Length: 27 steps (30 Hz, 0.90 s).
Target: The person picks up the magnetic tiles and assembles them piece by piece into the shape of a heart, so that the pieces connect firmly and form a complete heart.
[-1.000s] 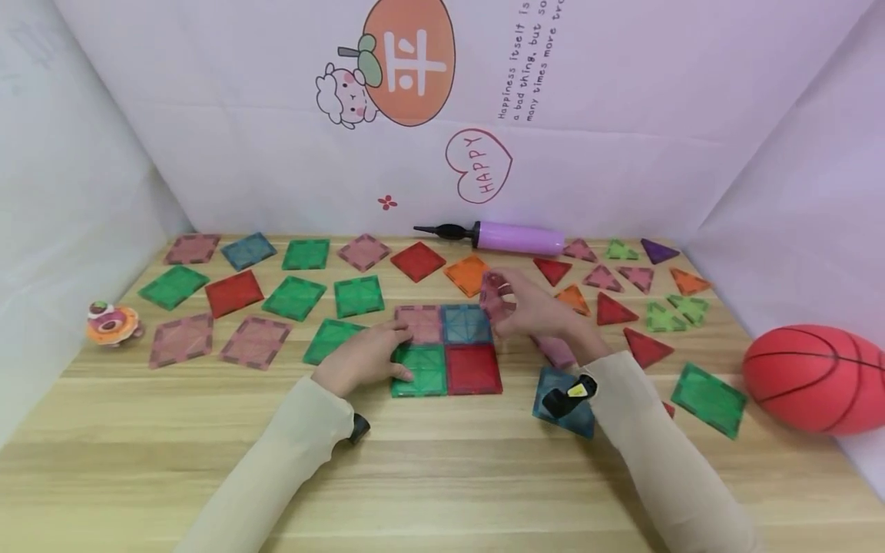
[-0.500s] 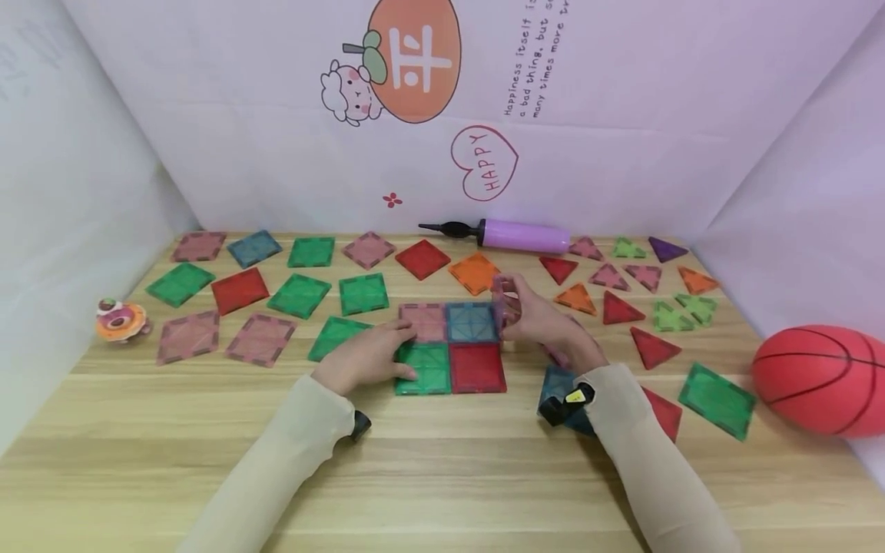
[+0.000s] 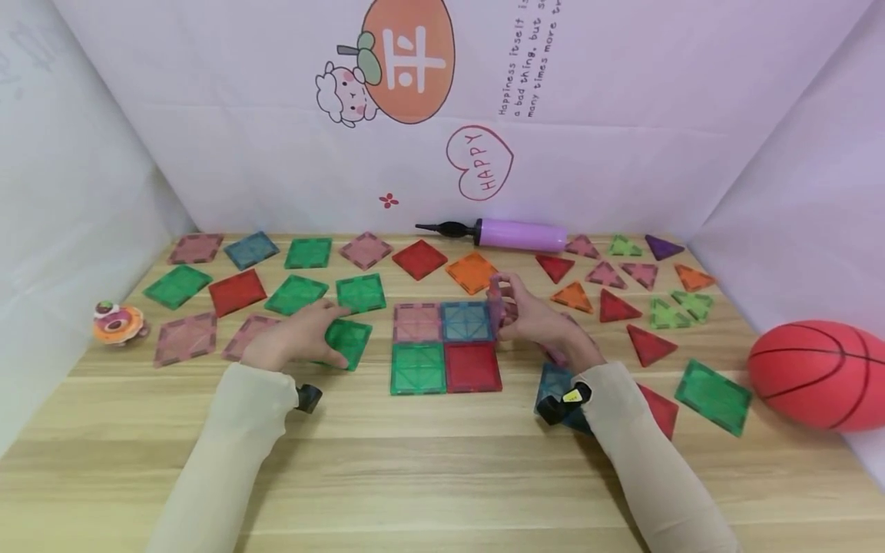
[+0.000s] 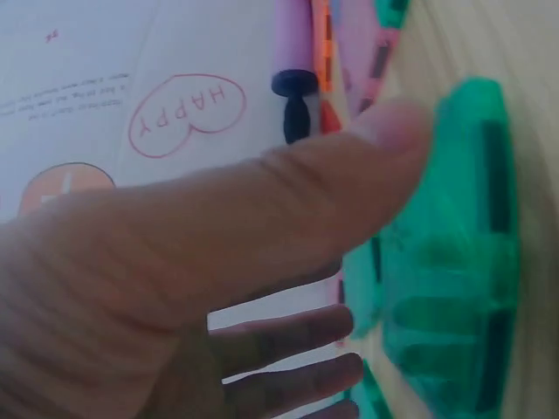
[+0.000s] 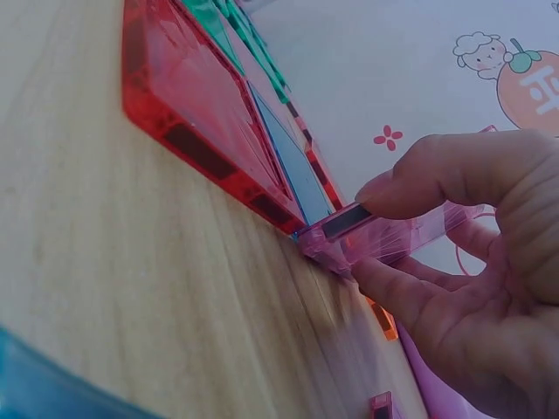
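Note:
In the head view, my right hand (image 3: 538,319) pinches a pink magnetic tile (image 5: 384,237) between thumb and fingers. That tile stands on edge along the right side of a flat blue tile (image 3: 467,321). The blue tile belongs to a two-by-two block with a pink tile (image 3: 417,322), a green tile (image 3: 418,369) and a red tile (image 3: 473,367). To the left of the block, my left hand (image 3: 293,338) reaches over a loose green tile (image 3: 354,339). In the left wrist view its fingers are extended, and the thumb tip overlaps that green tile (image 4: 445,262).
Loose square tiles, such as a red one (image 3: 237,292), lie at the left and back. Several triangles, one purple (image 3: 664,246), lie at the right. A purple pump (image 3: 522,236) lies by the back wall, a red ball (image 3: 819,376) at right, a small toy (image 3: 119,324) at left.
My left hand has left the two-by-two block and moved left over the loose green tile. My right hand has brought the pink tile down against the blue tile's right edge, upright.

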Each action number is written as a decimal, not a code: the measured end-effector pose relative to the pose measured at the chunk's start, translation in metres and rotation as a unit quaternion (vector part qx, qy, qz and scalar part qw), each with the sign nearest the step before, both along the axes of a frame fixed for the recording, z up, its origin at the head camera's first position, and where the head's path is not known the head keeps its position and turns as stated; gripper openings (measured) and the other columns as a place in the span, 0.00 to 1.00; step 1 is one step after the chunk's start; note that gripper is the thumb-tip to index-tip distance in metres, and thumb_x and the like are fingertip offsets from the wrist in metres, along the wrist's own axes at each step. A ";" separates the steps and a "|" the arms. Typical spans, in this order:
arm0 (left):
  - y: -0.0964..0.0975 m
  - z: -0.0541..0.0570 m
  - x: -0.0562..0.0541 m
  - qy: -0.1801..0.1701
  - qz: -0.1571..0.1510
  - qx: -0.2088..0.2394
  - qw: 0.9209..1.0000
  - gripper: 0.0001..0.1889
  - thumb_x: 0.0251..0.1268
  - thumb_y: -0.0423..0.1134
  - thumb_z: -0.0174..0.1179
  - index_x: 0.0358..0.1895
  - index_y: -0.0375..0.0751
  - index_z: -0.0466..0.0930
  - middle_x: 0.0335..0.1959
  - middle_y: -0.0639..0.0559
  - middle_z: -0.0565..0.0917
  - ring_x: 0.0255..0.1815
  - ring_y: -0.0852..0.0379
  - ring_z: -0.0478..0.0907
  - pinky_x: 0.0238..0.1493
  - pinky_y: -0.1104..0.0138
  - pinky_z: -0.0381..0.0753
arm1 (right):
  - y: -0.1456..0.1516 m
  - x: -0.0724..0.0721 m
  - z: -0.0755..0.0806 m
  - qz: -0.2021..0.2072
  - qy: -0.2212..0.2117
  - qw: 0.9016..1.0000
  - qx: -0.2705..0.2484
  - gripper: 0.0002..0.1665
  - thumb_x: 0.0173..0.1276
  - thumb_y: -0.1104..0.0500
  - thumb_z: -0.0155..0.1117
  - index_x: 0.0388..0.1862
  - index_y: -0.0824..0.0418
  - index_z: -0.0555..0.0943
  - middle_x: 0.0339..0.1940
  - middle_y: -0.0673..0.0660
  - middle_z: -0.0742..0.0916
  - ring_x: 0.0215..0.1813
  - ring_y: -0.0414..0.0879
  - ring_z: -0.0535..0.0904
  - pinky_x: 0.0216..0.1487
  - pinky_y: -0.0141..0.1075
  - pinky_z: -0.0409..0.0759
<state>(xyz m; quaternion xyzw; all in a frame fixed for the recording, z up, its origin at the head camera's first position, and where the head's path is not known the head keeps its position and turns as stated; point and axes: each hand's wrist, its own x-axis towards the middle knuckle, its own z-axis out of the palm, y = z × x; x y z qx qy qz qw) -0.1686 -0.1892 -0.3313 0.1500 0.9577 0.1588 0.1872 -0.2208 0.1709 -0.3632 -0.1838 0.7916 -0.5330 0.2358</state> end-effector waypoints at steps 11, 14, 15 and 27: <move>-0.002 -0.015 -0.006 0.025 0.001 -0.033 0.999 0.44 0.46 0.52 0.73 0.67 0.35 0.66 0.66 0.35 0.63 0.68 0.35 0.56 0.61 0.43 0.68 | 0.000 -0.001 -0.003 0.002 -0.020 0.999 -0.037 0.56 0.50 0.82 0.56 0.72 0.56 0.42 0.70 0.65 0.58 0.52 0.53 0.63 0.35 0.34 0.70; -0.002 -0.019 -0.008 0.039 -0.005 -0.028 0.999 0.45 0.45 0.55 0.73 0.64 0.32 0.67 0.67 0.35 0.63 0.69 0.36 0.57 0.63 0.44 0.67 | 0.000 -0.002 -0.004 0.003 -0.020 0.999 -0.037 0.56 0.50 0.81 0.56 0.72 0.56 0.42 0.71 0.64 0.58 0.53 0.54 0.63 0.35 0.34 0.71; -0.002 -0.019 -0.008 0.042 -0.006 -0.024 0.999 0.45 0.45 0.56 0.72 0.64 0.30 0.67 0.67 0.34 0.64 0.69 0.36 0.58 0.63 0.45 0.68 | 0.000 -0.002 -0.003 0.004 -0.018 0.999 -0.036 0.56 0.50 0.81 0.57 0.72 0.56 0.43 0.71 0.64 0.58 0.55 0.54 0.63 0.36 0.34 0.72; 0.011 -0.014 -0.009 0.089 -0.014 0.029 0.996 0.44 0.54 0.58 0.64 0.70 0.36 0.62 0.70 0.33 0.63 0.70 0.34 0.59 0.63 0.40 0.65 | 0.000 -0.002 -0.004 -0.002 -0.010 1.000 -0.022 0.55 0.52 0.79 0.58 0.72 0.54 0.44 0.72 0.63 0.58 0.63 0.57 0.62 0.42 0.35 0.76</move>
